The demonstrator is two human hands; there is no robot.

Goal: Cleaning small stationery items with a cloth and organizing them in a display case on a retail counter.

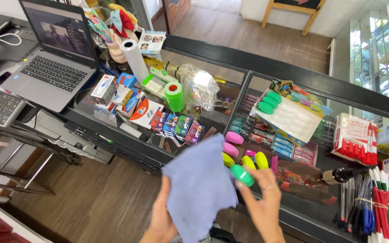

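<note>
My right hand (263, 204) is closed in a fingertip pinch around a small green oval case (242, 175), thumb below and fingers over the top, holding it up above the near edge of the glass counter (230, 67). My left hand (160, 220) grips a blue cloth (199, 189) from behind; the cloth hangs open and wide, its right edge touching the green case, and it hides most of my left fingers, so I can't tell exactly how they're bunched.

To do this well, I judge the cloth should wrap around the case rather than brush one face, while the right pinch stays on the narrow ends so the broad sides are free to be rubbed. I would turn the case between the fingertips instead of letting go of it over the glass.

Just beyond the case, near the counter's front edge, lie more oval cases of the same shape: two yellow ones (254, 160) and two pink ones (232, 143). Further back sits an open white tray box (289, 118) with several green cases in one end and empty hollows beside them. Toward the right edge are a box of red markers (355, 139) and bundled pens (361, 202). Toward the left end stand a green tape roll (174, 95), small colourful packs (176, 125) and a white paper roll (133, 58). Off the counter's left corner, an open laptop (52, 54) rests on a separate stand.
</note>
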